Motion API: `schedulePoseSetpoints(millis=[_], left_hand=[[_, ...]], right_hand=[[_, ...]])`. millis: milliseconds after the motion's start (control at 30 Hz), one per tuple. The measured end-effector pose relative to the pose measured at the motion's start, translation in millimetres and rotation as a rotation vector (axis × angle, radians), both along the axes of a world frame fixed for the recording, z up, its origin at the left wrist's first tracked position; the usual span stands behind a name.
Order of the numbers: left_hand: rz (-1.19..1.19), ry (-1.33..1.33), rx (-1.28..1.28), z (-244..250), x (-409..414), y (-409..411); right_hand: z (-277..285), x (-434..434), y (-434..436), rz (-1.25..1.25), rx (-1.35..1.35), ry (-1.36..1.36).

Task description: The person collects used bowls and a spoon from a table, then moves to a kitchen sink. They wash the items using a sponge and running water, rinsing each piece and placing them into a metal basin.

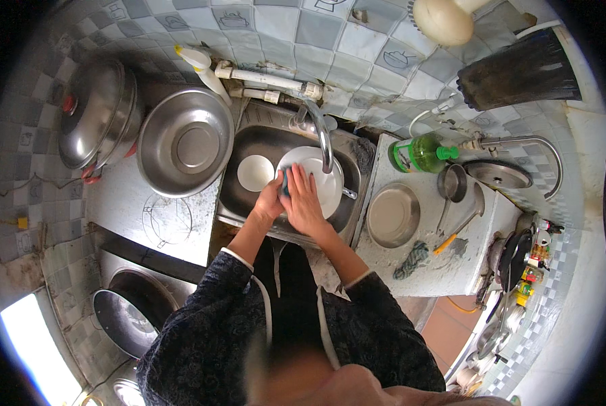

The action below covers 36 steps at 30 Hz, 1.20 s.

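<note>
My left hand (269,199) and my right hand (304,203) meet over the sink, palm against palm. Squeezed between them is a small blue-grey scouring pad or cloth (285,183), mostly covered by the fingers. The right hand's fingers lie stretched out flat over it. Beneath my hands, a white plate (328,190) rests in the stainless steel sink (232,190), partly hidden by the right hand. A white bowl (255,173) sits left of the plate. The handle of a metal utensil (350,193) sticks out at the plate's right edge. Above the plate hangs the chrome faucet spout (325,137).
Left of the sink stand a steel basin (153,147), a lidded pot (92,122) and a spray bottle (201,68). On the right counter are a green detergent bottle (420,154), a shallow metal dish (394,215), a small ladle (454,183), an orange-handled spatula (458,231) and a crumpled rag (411,260).
</note>
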<state>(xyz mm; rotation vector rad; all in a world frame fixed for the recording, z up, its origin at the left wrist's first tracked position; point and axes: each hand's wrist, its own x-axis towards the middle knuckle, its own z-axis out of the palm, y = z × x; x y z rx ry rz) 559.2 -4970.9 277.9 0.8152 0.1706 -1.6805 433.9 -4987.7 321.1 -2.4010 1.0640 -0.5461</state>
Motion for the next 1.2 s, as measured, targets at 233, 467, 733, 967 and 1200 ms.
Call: schedulePoseSetpoints(millis=[233, 467, 733, 967, 1200], left_hand=[[0.123, -0.024, -0.01, -12, 11, 25], [0.162, 0.007, -0.068, -10, 4, 9], [0.157, 0.002, -0.068, -13, 11, 31], [0.195, -0.085, 0.104, -46, 1, 20], [-0.078, -0.158, 0.342, -115, -54, -9]], right_hand=[[-19, -23, -84, -0.307, 0.437, 0.204], [-36, 13, 35, -0.355, 0.081, 0.032], [-79, -14, -70, -0.369, 0.164, -0.147], [-83, -89, -53, -0.774, 1.13, -0.756], [-5, -96, -22, -0.569, 0.592, -0.357]])
